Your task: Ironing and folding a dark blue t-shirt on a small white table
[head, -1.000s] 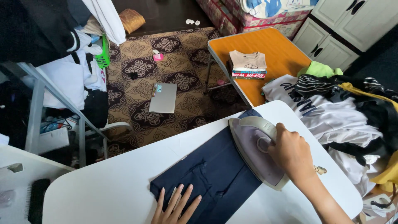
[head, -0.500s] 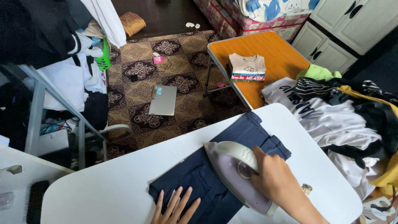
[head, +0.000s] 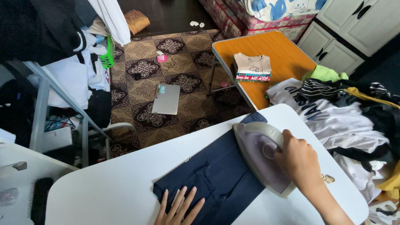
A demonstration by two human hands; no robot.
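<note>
A dark navy garment [head: 216, 175] lies flat on the white ironing table [head: 116, 187]. My right hand [head: 301, 160] grips the handle of a pale lilac and grey iron [head: 260, 152], which rests on the garment's far right end. My left hand [head: 178, 206] lies flat, fingers spread, on the near edge of the navy cloth at the bottom of the view.
A heap of mixed clothes [head: 350, 112] lies to the right, partly over an orange folding table [head: 275, 54] that carries a small folded stack [head: 252, 67]. A closed laptop [head: 166, 99] sits on the patterned carpet. A clothes rack [head: 54, 91] stands left, a dark brush [head: 39, 200] at bottom left.
The iron slid left and toward me along the garment, then went back to the far right end. My left hand stayed pressed on the cloth.
</note>
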